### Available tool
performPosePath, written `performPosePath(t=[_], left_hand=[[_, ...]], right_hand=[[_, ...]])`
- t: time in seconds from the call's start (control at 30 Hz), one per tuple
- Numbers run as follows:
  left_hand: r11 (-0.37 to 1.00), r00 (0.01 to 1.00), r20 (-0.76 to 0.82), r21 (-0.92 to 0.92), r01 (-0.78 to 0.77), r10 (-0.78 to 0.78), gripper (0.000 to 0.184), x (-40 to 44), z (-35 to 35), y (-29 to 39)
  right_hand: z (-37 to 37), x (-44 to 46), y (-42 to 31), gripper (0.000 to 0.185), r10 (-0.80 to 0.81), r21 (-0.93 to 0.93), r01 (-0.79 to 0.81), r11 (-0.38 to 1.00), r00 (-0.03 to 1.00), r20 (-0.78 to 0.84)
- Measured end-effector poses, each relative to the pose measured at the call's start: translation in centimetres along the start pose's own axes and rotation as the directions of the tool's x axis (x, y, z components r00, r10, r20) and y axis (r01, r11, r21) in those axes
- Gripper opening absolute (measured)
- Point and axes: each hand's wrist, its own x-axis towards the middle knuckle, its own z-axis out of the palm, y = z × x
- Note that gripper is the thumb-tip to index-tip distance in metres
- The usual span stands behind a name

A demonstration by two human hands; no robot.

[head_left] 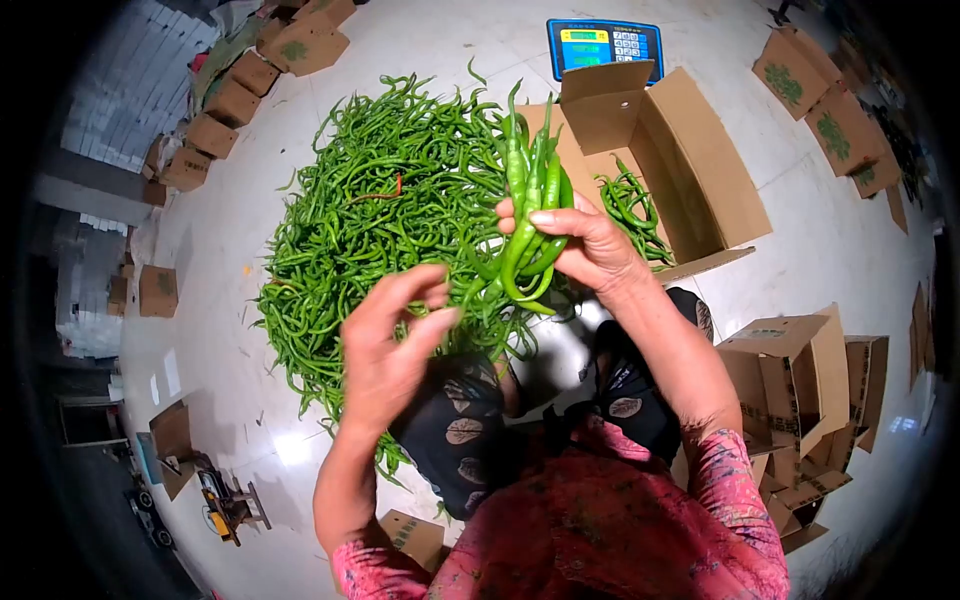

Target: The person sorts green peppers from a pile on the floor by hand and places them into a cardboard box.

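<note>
A bunch of long green peppers [535,195] is gripped in my right hand [590,240], its thumb pressed across them. My left hand [395,335] is raised over the near side of a large heap of green peppers [385,210], fingers curved and apart from the thumb, slightly blurred, with nothing seen between them. One red pepper [378,194] lies on the heap. Just beyond my right hand stands an open cardboard box [690,150] with several green peppers [630,210] inside.
A blue-framed scale display [606,48] stands behind the box. Empty cartons [785,375] are stacked at the right. More boxes [211,135] line the upper left, others [825,100] the upper right. A small yellow-and-black item [225,510] sits at the lower left.
</note>
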Motion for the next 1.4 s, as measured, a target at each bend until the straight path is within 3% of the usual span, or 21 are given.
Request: performPosePath(t=[0.07,0.13,0.2,0.3,0.4,0.43,0.53,0.6,0.67,0.7,0.8,0.97,1.2,1.4], left_hand=[[0.928,0.974,0.074,0.297,-0.226,0.214,0.029,2.7,3.1,1.4],[0.811,0.917,0.110,0.436,-0.390,0.383,0.026,4.6,5.2,-0.1],[0.918,0.968,0.075,0.307,-0.252,0.241,0.019,5.2,5.7,-0.3],[0.990,1.000,-0.007,-0.138,0.022,-0.024,0.014,6.0,5.6,0.1],[0.765,0.979,-0.017,-0.626,0.150,-0.205,0.014,6.7,4.8,-0.4],[0.709,0.980,0.052,-0.683,0.175,-0.192,0.016,7.0,4.6,-0.9],[0.846,0.959,0.150,-0.451,0.284,-0.242,0.022,7.2,5.9,-0.4],[0.831,0.950,0.227,-0.468,0.301,-0.216,0.037,7.3,6.5,-0.6],[0.903,0.979,0.191,-0.404,0.144,-0.070,0.031,7.6,7.1,-0.9],[0.892,0.979,0.189,-0.427,0.148,-0.073,0.033,7.7,7.4,-1.4],[0.835,0.903,0.295,-0.367,0.410,-0.313,0.031,7.7,7.0,-3.0],[0.639,0.945,0.176,-0.700,0.318,-0.277,0.027,7.6,6.2,-4.6],[0.624,0.938,0.149,-0.712,0.322,-0.314,0.028,7.5,5.4,-6.2],[0.727,0.946,0.095,-0.616,0.301,-0.312,0.027,7.5,5.5,-6.8]], right_hand=[[0.1,-0.4,-0.2,0.053,0.006,-0.006,-0.006,1.000,1.000,-0.003],[0.3,-0.7,-0.6,0.049,-0.010,-0.028,0.011,1.000,1.000,0.025],[-0.2,-0.8,-0.9,0.048,-0.033,-0.025,0.033,0.999,0.999,-0.008],[-0.6,-0.7,-1.3,0.050,-0.058,-0.005,0.058,0.998,0.997,-0.055],[-0.3,-1.1,-1.8,0.048,-0.035,-0.007,0.035,0.999,0.997,-0.074],[-0.2,-1.0,-1.8,0.047,-0.021,0.002,0.021,1.000,0.997,-0.075],[-0.3,-0.9,-1.6,0.040,-0.015,0.039,0.016,0.999,0.999,-0.029],[-0.6,-0.7,-1.2,0.040,-0.025,0.063,0.026,0.998,1.000,-0.006],[-0.5,-0.6,-0.9,0.037,-0.086,0.053,0.092,0.994,0.991,-0.103],[-0.5,-0.6,-0.9,0.036,-0.100,0.012,0.102,0.995,0.989,-0.106],[-1.2,-0.4,-0.9,0.034,-0.054,-0.044,0.051,0.998,0.996,-0.070],[-2.5,-0.1,-0.5,0.036,0.027,-0.108,-0.046,0.993,0.984,-0.176],[-1.0,-0.7,-0.7,0.040,0.122,-0.185,-0.139,0.973,0.987,-0.105],[-1.0,-0.6,-0.6,0.050,0.106,-0.190,-0.137,0.972,0.981,-0.165]])
